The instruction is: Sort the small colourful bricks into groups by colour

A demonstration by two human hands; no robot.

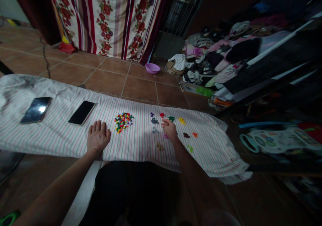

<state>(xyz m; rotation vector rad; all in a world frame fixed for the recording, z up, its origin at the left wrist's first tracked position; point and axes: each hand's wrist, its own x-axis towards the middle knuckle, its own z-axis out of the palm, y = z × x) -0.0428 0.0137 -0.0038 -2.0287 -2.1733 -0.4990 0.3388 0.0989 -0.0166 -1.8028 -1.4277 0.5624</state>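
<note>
floral curtain (108,21) hanging | purple basin (152,69) on tiled floor (108,81) | phone (82,112), screen dark | clothes (222,50) heaped

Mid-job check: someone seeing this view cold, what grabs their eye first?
Probably the heap of tiny mixed-colour pieces on the striped cloth, between the flat-laid left hand and the right hand. Next, the small single-colour clusters spread around the right hand, the yellow cluster standing out to its right. Beyond the cloth, the red-flowered curtain fills much of the upper left.
</note>
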